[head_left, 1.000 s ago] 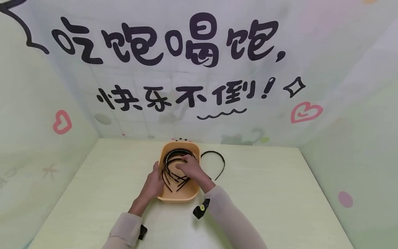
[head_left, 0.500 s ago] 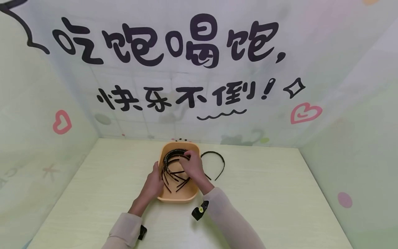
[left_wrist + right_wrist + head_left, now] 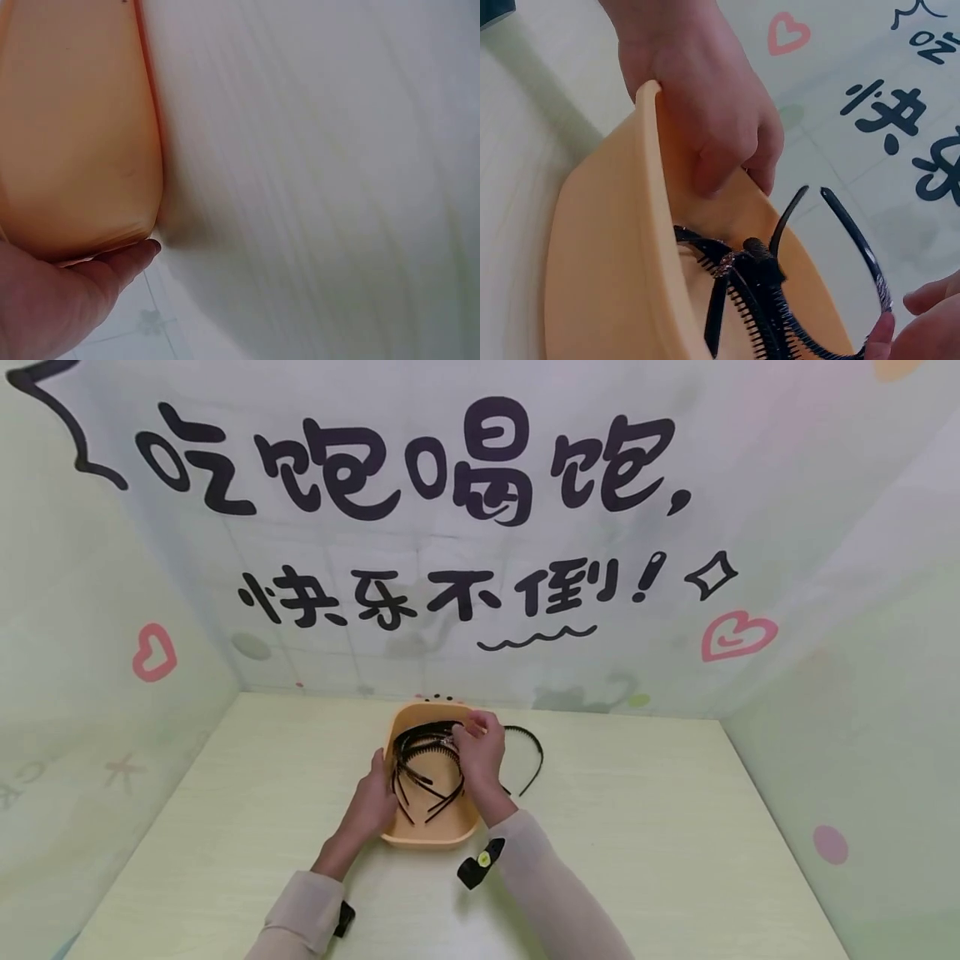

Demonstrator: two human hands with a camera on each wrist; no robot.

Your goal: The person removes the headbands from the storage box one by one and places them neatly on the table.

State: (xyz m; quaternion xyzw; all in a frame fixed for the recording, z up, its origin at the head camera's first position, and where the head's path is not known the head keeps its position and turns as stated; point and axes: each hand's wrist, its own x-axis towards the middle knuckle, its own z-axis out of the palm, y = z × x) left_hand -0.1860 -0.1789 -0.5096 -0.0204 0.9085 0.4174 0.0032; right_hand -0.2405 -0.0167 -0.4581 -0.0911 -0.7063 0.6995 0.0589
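A peach-coloured plastic bin (image 3: pixel 429 841) stands at the back of the table with several black headbands (image 3: pixel 431 750) tangled inside; some have comb teeth. My left hand (image 3: pixel 372 802) grips the bin's left wall, and the right wrist view shows its fingers bent over the rim. In the left wrist view, fingers (image 3: pixel 112 274) press against the bin's outside. Over the bin's right side, my right hand (image 3: pixel 482 756) pinches a headband. One glossy headband arm (image 3: pixel 859 240) rises from those fingertips in the right wrist view; where the rest runs is partly hidden among the others.
Another toothed black headband (image 3: pixel 540 747) lies on the pale table (image 3: pixel 637 827), just right of the bin. A printed cloth wall (image 3: pixel 360 660) with black lettering stands close behind, and further cloth walls rise at both sides.
My right hand has shifted from the bin's middle to its right wall and slightly up. Headbands inside have moved a little. The left hand keeps its hold on the bin.
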